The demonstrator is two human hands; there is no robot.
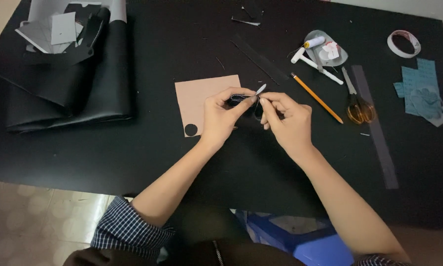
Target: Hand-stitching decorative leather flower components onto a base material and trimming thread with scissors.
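Checked sleeves and a blue stool sit nearest, below the near edge of the black table. Both forearms reach up to mid-table, hands meeting just right of a tan card with a round hole punched near its near-left corner. Left hand: thumb and forefinger pressed together, pinching a small dark piece with pale stitching along it. Right hand: fingertips pinched on something thin beside that piece, likely a thread or needle; too small to tell which. A small pale sliver pokes up between the two hands. Judged handling: the dark piece looks light, thin and floppy, easily creased; best held close to the stitched edge, as the left hand does, with the thread kept taut but not yanked. Clutter: folded black sheet material with paper templates on top at far left; pencil, scissors with amber handles, a long grey ruler strip, a white pen-like tool, tape roll and blue scraps at right. Open room: bare table near and to the left of the hands, well apart from the folded material; the pencil tip lies near the right hand, so rightward sweeps are tighter.
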